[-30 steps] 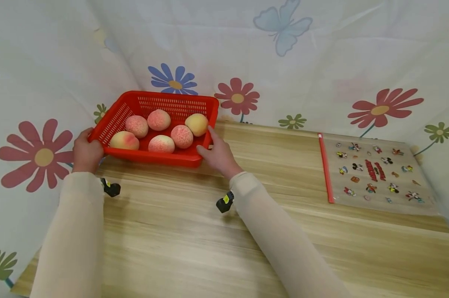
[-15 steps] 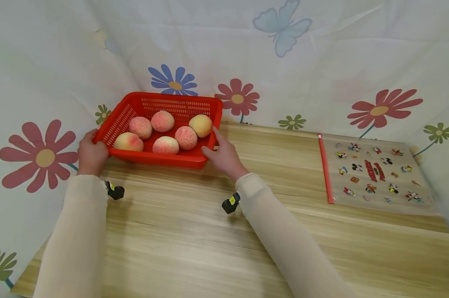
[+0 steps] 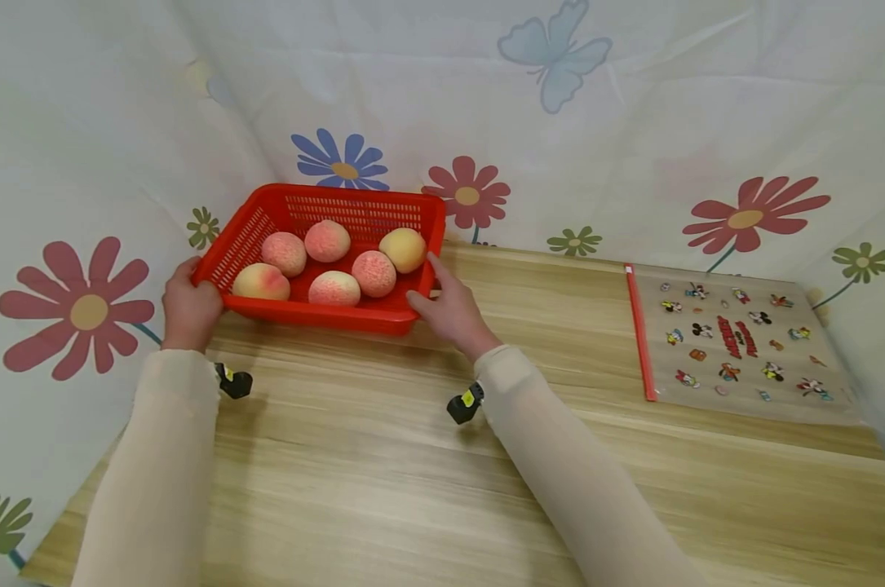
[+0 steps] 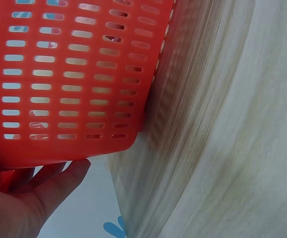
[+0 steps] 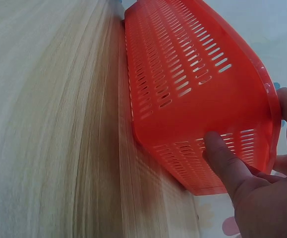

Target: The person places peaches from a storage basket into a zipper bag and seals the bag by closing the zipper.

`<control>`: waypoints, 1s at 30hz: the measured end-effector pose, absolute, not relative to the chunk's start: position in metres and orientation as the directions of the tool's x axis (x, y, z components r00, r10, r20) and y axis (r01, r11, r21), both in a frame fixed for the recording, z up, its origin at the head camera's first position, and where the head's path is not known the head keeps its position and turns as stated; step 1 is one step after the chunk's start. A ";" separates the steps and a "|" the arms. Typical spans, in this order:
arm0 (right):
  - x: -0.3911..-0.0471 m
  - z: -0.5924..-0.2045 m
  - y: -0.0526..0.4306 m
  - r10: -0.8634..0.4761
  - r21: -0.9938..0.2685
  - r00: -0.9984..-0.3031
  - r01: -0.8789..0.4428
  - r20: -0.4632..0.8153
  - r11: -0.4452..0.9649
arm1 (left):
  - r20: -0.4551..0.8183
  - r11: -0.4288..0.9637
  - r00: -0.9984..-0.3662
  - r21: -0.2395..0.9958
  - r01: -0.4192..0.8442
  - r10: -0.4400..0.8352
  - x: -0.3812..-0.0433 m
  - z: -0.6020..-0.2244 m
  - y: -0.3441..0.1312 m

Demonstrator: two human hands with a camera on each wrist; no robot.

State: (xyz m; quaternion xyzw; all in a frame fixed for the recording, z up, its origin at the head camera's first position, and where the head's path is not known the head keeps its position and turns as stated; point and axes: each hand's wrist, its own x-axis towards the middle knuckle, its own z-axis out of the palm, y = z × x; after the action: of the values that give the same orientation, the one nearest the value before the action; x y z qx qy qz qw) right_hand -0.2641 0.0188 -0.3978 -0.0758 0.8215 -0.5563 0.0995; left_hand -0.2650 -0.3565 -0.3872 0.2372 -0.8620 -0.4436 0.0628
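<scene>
A red plastic basket (image 3: 317,316) with slotted walls sits toward the back left of the table, between both hands. Inside it lie several pink and yellow peaches (image 3: 328,240). My left hand (image 3: 191,308) grips the basket's left end at the near corner, fingers under the rim in the left wrist view. At the opposite end, my right hand (image 3: 457,310) holds the rim, thumb toward the near side. The right wrist view shows fingers (image 5: 222,156) of that hand pressed on the slotted end wall. The basket's underside stays close over the wood.
A clear zip bag (image 3: 743,346) with a red slider edge and cartoon prints lies flat at the right of the wooden table (image 3: 354,481). A flower-printed curtain (image 3: 633,130) stands behind the table and along its left side.
Both hands and the basket have shifted slightly to the right and a little nearer, the peaches moving along inside. The zip bag stays in place.
</scene>
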 end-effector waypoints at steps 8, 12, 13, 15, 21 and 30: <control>-0.263 -0.400 0.028 -0.226 -0.927 -0.969 0.011 -0.102 0.374 | -0.126 0.475 -0.878 0.801 -0.364 -0.461 -0.262 -0.388 -0.346; -0.262 -0.400 0.033 -0.227 -0.928 -0.969 0.008 -0.099 0.372 | -0.127 0.468 -0.878 0.805 -0.363 -0.462 -0.263 -0.388 -0.340; -0.261 -0.400 0.034 -0.229 -0.929 -0.969 0.007 -0.098 0.369 | -0.131 0.464 -0.878 0.807 -0.365 -0.461 -0.263 -0.388 -0.339; -0.261 -0.401 0.036 -0.229 -0.930 -0.969 0.005 -0.095 0.367 | -0.132 0.459 -0.878 0.811 -0.363 -0.461 -0.264 -0.389 -0.338; -0.260 -0.401 0.040 -0.228 -0.935 -0.970 -0.001 -0.086 0.355 | -0.119 0.469 -0.883 0.811 -0.350 -0.454 -0.265 -0.391 -0.335; -0.256 -0.402 0.052 -0.224 -0.942 -0.972 -0.011 -0.069 0.337 | -0.108 0.488 -0.881 0.799 -0.352 -0.460 -0.264 -0.392 -0.324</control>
State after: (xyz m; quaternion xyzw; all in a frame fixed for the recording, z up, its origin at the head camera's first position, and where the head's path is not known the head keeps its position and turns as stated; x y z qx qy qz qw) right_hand -0.2561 0.0521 -0.4016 -0.0721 0.8122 -0.5713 0.0932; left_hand -0.2639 -0.3245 -0.3916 0.2360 -0.8605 -0.4475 0.0602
